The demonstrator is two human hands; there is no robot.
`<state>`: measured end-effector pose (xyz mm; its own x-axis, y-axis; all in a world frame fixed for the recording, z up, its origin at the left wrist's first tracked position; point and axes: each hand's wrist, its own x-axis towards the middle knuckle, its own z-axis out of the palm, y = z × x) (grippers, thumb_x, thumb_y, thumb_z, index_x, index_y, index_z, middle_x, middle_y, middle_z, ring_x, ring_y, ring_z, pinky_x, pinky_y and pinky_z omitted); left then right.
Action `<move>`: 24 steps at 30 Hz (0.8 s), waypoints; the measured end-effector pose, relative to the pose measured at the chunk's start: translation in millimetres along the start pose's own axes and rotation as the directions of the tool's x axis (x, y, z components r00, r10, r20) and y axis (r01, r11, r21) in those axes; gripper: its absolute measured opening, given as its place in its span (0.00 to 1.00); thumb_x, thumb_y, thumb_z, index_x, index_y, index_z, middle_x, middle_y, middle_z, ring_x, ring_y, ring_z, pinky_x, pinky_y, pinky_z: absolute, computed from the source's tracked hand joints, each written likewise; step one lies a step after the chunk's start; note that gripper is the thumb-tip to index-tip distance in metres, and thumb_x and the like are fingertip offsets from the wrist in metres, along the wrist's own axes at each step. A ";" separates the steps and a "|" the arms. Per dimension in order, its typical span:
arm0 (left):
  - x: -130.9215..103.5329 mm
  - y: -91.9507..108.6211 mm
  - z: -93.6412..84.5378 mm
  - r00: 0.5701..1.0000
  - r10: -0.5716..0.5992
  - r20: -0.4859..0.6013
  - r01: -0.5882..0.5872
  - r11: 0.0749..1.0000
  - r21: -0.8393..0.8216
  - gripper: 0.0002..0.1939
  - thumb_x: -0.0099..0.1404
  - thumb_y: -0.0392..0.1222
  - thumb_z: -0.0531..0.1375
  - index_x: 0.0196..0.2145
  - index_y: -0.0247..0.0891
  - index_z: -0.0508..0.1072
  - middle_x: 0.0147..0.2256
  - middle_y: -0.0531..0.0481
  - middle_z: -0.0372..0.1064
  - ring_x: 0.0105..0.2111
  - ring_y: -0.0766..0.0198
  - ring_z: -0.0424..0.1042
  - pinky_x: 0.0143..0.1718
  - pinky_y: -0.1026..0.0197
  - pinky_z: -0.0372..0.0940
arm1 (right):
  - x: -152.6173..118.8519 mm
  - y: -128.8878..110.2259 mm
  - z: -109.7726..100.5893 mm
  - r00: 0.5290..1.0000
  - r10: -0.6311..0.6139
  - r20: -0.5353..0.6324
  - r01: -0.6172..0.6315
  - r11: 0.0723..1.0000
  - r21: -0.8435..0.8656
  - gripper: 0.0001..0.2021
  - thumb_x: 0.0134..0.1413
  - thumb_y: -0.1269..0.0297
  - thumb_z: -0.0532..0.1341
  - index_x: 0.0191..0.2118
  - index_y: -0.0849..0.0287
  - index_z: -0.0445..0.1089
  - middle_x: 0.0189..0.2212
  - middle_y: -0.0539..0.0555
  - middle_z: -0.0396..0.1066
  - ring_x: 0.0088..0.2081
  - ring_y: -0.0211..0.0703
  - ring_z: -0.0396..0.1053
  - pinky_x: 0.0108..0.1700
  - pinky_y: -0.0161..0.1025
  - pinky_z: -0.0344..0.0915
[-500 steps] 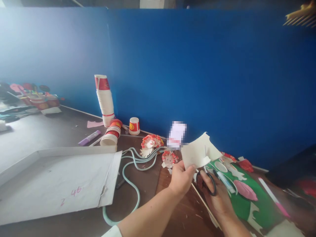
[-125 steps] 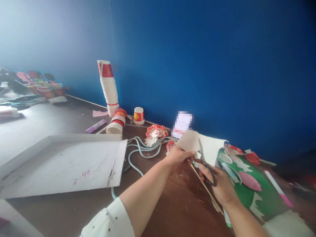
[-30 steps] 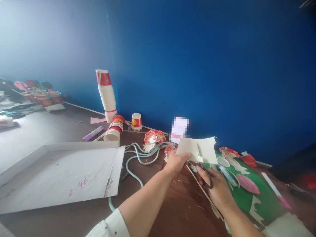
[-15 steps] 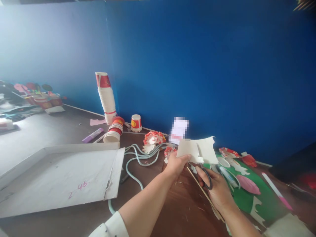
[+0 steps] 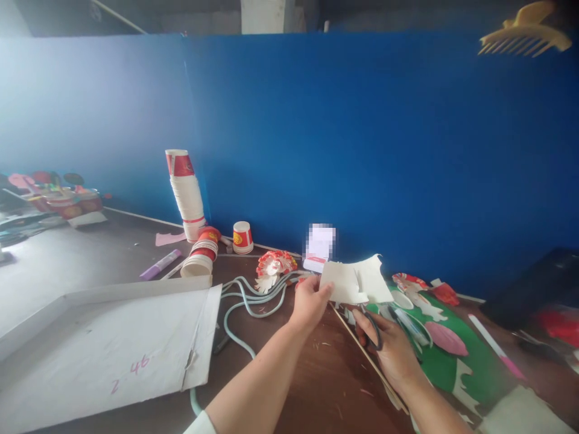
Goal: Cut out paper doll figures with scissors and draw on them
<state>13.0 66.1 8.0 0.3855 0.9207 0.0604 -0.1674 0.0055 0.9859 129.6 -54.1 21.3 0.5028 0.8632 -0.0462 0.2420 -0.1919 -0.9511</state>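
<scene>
My left hand [image 5: 312, 299] pinches the left edge of a white piece of paper [image 5: 346, 282], holding it up over the table. A slit runs into the paper from its lower edge. My right hand [image 5: 391, 346] grips scissors [image 5: 373, 331] by their dark handles, just below the paper. The blades are mostly hidden, so I cannot tell whether they touch it. Under my right hand a thin wooden strip [image 5: 366, 355] lies on the table. Behind my left hand sits a cut-up red and white paper cup [image 5: 274, 265] with fringed strips.
A shallow white box [image 5: 149, 349] fills the left front. A tall stack of paper cups [image 5: 187, 202] leans near the blue wall [image 5: 344, 132]. A pale cable [image 5: 235, 328] loops across the brown table. Green paper [image 5: 447, 361] with a pink oval [image 5: 446, 339] and a marker [image 5: 495, 346] lie at right.
The view has tilted up and shifted slightly right, showing more above the wall and a yellow comb-like shape. Both hands keep their holds on the paper and scissors, with little other change.
</scene>
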 end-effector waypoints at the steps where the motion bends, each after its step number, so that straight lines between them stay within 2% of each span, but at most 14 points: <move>1: -1.5 0.2 1.5 1.000 0.009 0.005 -0.009 1.000 0.017 0.12 0.56 0.47 0.62 0.28 0.34 0.72 0.23 0.52 0.67 0.23 0.70 0.63 0.25 0.68 0.58 | -0.4 -0.5 0.6 1.000 0.008 -0.011 -0.008 1.000 0.021 0.21 0.50 0.44 0.60 0.18 0.56 0.66 0.16 0.49 0.63 0.22 0.41 0.59 0.26 0.38 0.53; 9: -8.8 0.5 8.1 1.000 0.019 0.011 -0.020 0.997 0.073 0.10 0.57 0.46 0.61 0.31 0.34 0.73 0.27 0.50 0.70 0.28 0.66 0.66 0.30 0.66 0.59 | -0.1 -0.1 2.0 0.999 0.024 -0.025 -0.019 0.981 0.192 0.20 0.48 0.46 0.63 0.18 0.56 0.66 0.16 0.47 0.63 0.20 0.39 0.58 0.24 0.36 0.51; 16: -7.1 -2.6 7.6 1.000 0.004 0.005 -0.004 0.996 0.089 0.10 0.57 0.46 0.61 0.29 0.35 0.71 0.25 0.52 0.68 0.25 0.67 0.64 0.28 0.66 0.57 | 0.7 -0.3 -1.4 0.999 -0.023 -0.037 0.026 0.998 0.065 0.22 0.50 0.45 0.61 0.16 0.55 0.64 0.15 0.47 0.62 0.21 0.40 0.57 0.26 0.37 0.50; 24: -5.8 -6.5 6.6 1.000 0.012 0.007 -0.013 0.993 0.117 0.12 0.57 0.48 0.61 0.30 0.34 0.71 0.26 0.51 0.68 0.26 0.67 0.63 0.28 0.66 0.57 | -2.2 -5.1 -2.5 0.997 -0.054 -0.062 0.055 0.998 0.019 0.21 0.51 0.48 0.60 0.15 0.55 0.63 0.15 0.48 0.61 0.22 0.41 0.57 0.27 0.38 0.51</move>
<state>17.9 58.1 2.3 0.3900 0.9179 0.0734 -0.0647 -0.0521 0.9965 129.3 -56.1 27.0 0.5398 0.8415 0.0245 0.2537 -0.1349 -0.9578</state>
